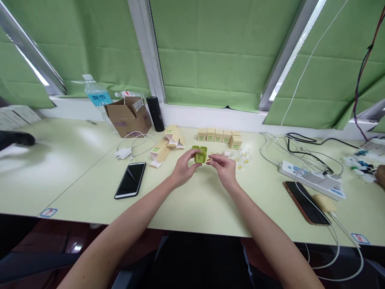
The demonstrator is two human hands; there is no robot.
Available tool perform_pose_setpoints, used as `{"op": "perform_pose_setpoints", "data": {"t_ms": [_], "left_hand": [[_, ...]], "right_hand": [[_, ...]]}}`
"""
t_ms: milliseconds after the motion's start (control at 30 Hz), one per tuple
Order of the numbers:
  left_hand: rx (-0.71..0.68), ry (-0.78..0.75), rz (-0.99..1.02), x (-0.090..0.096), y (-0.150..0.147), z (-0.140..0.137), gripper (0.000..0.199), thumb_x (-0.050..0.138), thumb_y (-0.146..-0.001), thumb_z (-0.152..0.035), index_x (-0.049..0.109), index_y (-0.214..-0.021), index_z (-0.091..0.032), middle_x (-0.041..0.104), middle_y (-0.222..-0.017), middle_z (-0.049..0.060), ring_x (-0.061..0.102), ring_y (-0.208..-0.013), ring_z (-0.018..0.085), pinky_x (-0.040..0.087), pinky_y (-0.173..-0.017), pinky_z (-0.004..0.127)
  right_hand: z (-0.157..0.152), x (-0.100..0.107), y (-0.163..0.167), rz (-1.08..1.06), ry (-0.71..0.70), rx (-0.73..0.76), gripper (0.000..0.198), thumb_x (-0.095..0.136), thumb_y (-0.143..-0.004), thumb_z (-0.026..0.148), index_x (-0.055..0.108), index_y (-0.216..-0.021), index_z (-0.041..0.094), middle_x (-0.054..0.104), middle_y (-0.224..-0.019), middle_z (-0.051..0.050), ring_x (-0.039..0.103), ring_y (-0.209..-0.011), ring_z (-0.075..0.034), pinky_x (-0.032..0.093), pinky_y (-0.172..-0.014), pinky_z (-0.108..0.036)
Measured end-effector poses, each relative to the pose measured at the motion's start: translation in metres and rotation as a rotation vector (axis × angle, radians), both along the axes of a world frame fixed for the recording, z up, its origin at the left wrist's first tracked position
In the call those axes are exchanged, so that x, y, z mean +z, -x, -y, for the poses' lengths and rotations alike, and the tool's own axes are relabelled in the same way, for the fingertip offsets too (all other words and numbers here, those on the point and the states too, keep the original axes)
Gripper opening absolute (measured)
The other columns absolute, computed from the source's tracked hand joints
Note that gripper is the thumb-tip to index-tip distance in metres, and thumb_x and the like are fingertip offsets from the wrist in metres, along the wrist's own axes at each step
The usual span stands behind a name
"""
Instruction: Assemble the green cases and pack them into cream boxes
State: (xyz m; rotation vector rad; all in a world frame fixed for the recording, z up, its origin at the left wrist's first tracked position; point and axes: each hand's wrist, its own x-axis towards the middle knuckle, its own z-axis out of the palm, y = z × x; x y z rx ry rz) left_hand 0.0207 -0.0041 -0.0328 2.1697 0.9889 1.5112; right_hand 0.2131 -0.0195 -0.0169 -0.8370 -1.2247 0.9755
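My left hand (pixel 184 167) is closed around a small green open container (pixel 200 157), held a little above the table with its inside facing me. Right behind it are two more green squares (pixel 203 149); whether they belong to the same container I cannot tell. Close to the container's right side, my right hand (pixel 225 167) pinches a small yellowish piece (pixel 208 160), too small to name. Just beyond my right fingers lie several clear round cups with yellow centres (pixel 240 165). Small yellow bits (pixel 214 153) show behind the fingertips.
Several small tan boxes (pixel 219 135) line the back. Opened tan cartons (pixel 159 154) and a phone (pixel 130 180) lie left. A cardboard box (pixel 128 120), black bottle (pixel 155 114) and charger (pixel 123 153) stand behind. At right: power strip (pixel 311 179), second phone (pixel 303 202), trailing cables.
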Motion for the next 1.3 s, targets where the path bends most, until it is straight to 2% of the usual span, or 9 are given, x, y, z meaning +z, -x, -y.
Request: {"op": "perform_pose_setpoints", "data": {"t_ms": [100,200,300,367,533,767,1300], "left_hand": [[0.004,-0.033,-0.024,0.0037,-0.0002,0.0027,0.040,0.074,-0.092,-0.025,0.064,-0.130,-0.023,0.073,-0.125,0.010,0.072,-0.111,0.023,0.061,-0.100,0.042],[0.009,-0.074,-0.034,0.0046,-0.0004,0.0040,0.040,0.075,-0.092,-0.027,0.064,-0.131,-0.023,0.073,-0.124,0.011,0.071,-0.111,0.023,0.061,-0.099,0.042],[0.003,-0.102,-0.065,0.0042,-0.0010,0.0049,0.039,0.075,-0.092,-0.025,0.065,-0.130,-0.023,0.074,-0.124,0.010,0.071,-0.115,0.024,0.060,-0.101,0.042],[-0.004,-0.104,-0.081,0.0039,-0.0015,0.0056,0.040,0.076,-0.092,-0.024,0.065,-0.130,-0.023,0.074,-0.125,0.010,0.071,-0.116,0.024,0.060,-0.102,0.043],[-0.013,-0.117,-0.081,0.0038,-0.0021,0.0067,0.042,0.078,-0.090,-0.022,0.065,-0.130,-0.023,0.074,-0.124,0.010,0.071,-0.115,0.023,0.061,-0.101,0.042],[-0.036,-0.097,-0.074,0.0046,-0.0017,0.0079,0.042,0.077,-0.091,-0.023,0.065,-0.132,-0.023,0.074,-0.126,0.011,0.072,-0.115,0.023,0.062,-0.100,0.042],[-0.017,-0.141,-0.084,0.0031,-0.0020,0.0062,0.042,0.080,-0.089,-0.027,0.066,-0.129,-0.023,0.075,-0.120,0.010,0.073,-0.107,0.023,0.063,-0.096,0.042]], "right_hand": [[0.0036,-0.0019,0.0022,0.114,-0.130,-0.069,0.018,0.083,-0.079,0.037,0.083,-0.092,0.024,0.076,-0.098,-0.006,0.074,-0.092,-0.022,0.067,-0.080,-0.040],[0.0071,-0.0029,0.0029,0.349,-0.349,-0.147,0.010,0.072,-0.092,0.031,0.080,-0.095,0.025,0.075,-0.098,-0.007,0.072,-0.089,-0.021,0.065,-0.079,-0.038],[0.0082,-0.0037,0.0022,0.577,-0.573,-0.209,0.016,0.060,-0.100,0.024,0.075,-0.099,0.024,0.074,-0.100,-0.010,0.071,-0.089,-0.022,0.062,-0.080,-0.040],[0.0078,-0.0042,0.0015,0.675,-0.656,-0.238,0.020,0.052,-0.103,0.021,0.072,-0.102,0.023,0.074,-0.101,-0.011,0.070,-0.095,-0.024,0.061,-0.082,-0.041],[0.0064,-0.0046,-0.0006,0.775,-0.712,-0.282,0.022,0.046,-0.106,0.018,0.068,-0.104,0.023,0.074,-0.095,-0.010,0.069,-0.090,-0.024,0.059,-0.079,-0.041],[0.0027,-0.0093,-0.0023,0.758,-0.772,-0.314,0.033,0.045,-0.105,0.014,0.067,-0.128,0.024,0.076,-0.106,-0.011,0.072,-0.097,-0.024,0.063,-0.085,-0.043],[0.0059,-0.0014,-0.0022,0.813,-0.860,-0.344,0.025,0.048,-0.103,0.010,0.068,-0.114,0.020,0.071,-0.095,-0.009,0.066,-0.087,-0.022,0.058,-0.077,-0.037]]}}
